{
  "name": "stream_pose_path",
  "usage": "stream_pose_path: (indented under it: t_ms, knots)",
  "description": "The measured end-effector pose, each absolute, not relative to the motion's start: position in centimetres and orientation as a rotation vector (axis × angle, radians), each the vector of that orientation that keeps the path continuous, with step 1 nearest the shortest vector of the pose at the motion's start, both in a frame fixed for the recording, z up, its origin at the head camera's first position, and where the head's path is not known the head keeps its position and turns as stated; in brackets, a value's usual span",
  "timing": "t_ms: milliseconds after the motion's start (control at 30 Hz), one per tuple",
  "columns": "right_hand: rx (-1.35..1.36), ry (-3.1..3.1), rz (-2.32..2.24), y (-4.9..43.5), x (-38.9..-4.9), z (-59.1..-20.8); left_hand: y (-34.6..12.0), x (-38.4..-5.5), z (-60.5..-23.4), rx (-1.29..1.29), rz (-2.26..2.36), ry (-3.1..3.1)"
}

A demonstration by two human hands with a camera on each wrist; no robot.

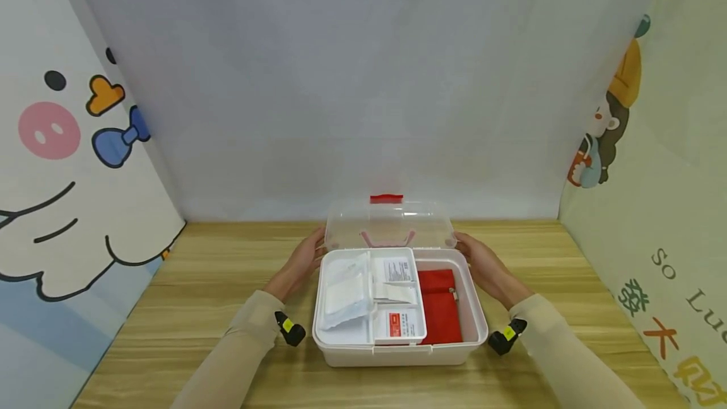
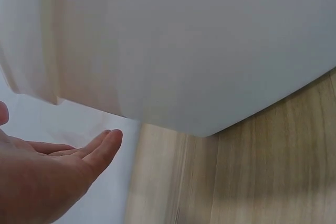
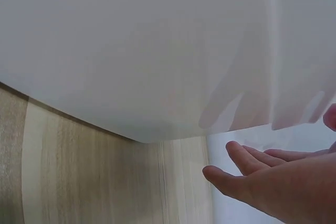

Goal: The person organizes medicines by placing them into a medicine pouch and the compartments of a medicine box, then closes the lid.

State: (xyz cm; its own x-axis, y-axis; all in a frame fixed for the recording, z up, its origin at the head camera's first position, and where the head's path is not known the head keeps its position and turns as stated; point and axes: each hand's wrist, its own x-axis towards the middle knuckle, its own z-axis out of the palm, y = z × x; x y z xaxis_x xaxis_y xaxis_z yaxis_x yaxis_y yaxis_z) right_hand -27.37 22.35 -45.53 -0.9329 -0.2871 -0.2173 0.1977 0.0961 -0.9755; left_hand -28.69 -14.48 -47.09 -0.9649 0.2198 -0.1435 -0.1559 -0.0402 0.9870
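A white plastic storage box (image 1: 392, 357) stands on the table with its clear lid (image 1: 392, 223) tilted up at the back. Inside, a white divided tray (image 1: 370, 330) sits to the left, holding plastic-wrapped white packets (image 1: 346, 292) and small printed packets (image 1: 400, 322). A red zippered pouch (image 1: 440, 308) lies beside the tray. My left hand (image 1: 305, 256) is at the lid's lower left corner, and my right hand (image 1: 478, 260) at its lower right. In the wrist views, the left fingers (image 2: 102, 153) and right fingers (image 3: 241, 158) extend loosely past the box's rear corners.
The wood-grain table (image 1: 227, 283) meets a pale back wall (image 1: 369, 81) close behind the lid. Side panels with cartoon prints (image 1: 51, 131) flank the table. A red latch (image 1: 386, 198) tops the lid. Dark wrist cameras (image 1: 291, 330) sit close to the box's sides.
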Motion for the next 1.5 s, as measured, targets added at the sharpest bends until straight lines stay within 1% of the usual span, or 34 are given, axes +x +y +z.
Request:
stream_pose_path:
  t_ms: [233, 467, 667, 867, 1233, 1500]
  knots:
    - [-0.162, 2.025, -1.889, 22.4, -27.8, -45.0, -14.7, -28.6, -46.7, 0.11, 2.101, 1.984]
    - [-0.238, 2.041, -1.88, 22.4, -28.3, -43.3, -14.8, -28.7, -45.4, 0.145, 2.143, 2.008]
    - [-0.277, 2.055, -1.875, 22.4, -28.2, -42.0, -14.9, -28.6, -44.2, 0.258, 2.145, 2.037]
    - [-0.292, 2.053, -1.88, 22.5, -28.2, -41.0, -15.1, -28.2, -43.2, 0.318, 2.117, 2.077]
    - [-0.291, 2.074, -1.911, 22.0, -28.5, -39.3, -14.9, -28.5, -41.7, 0.28, 2.199, 2.054]
    - [-0.292, 2.141, -1.921, 21.4, -28.5, -38.5, -14.7, -28.2, -40.3, 0.326, 2.222, 2.059]
